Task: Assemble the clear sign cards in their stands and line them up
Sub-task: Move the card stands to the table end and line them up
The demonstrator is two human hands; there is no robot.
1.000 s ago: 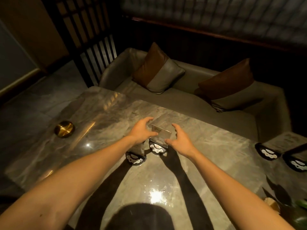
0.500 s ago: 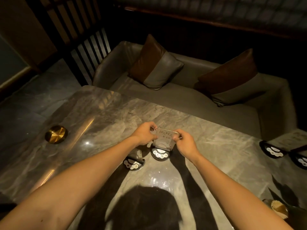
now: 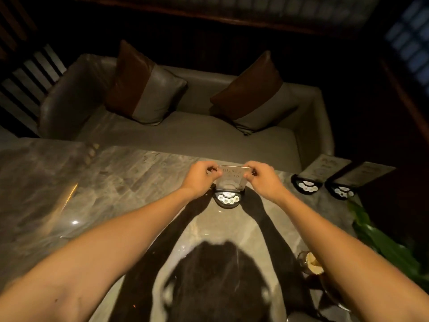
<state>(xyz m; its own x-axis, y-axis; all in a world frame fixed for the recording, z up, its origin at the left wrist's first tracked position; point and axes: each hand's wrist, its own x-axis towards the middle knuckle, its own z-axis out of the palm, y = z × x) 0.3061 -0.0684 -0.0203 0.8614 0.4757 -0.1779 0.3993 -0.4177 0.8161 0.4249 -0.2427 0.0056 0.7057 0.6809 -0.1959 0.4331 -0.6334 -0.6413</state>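
Observation:
A clear sign card (image 3: 232, 180) with printed lettering stands upright in a black half-round stand (image 3: 228, 199) near the far edge of the marble table (image 3: 111, 189). My left hand (image 3: 202, 178) pinches the card's top left corner and my right hand (image 3: 263, 180) pinches its top right corner. Two more clear cards stand tilted in black stands (image 3: 306, 185) (image 3: 342, 191) at the far right. The other stand that stood by my left hand is hidden from view.
A grey sofa (image 3: 185, 133) with two brown-and-grey cushions runs along the table's far side. Green leaves (image 3: 380, 238) and a glass (image 3: 310, 263) sit at the right edge. Dark slatted screens stand at the far left.
Both hands went from hovering beside the card to gripping its top corners. The view has swung right, so the gold dish and the second stand on the left have left the frame.

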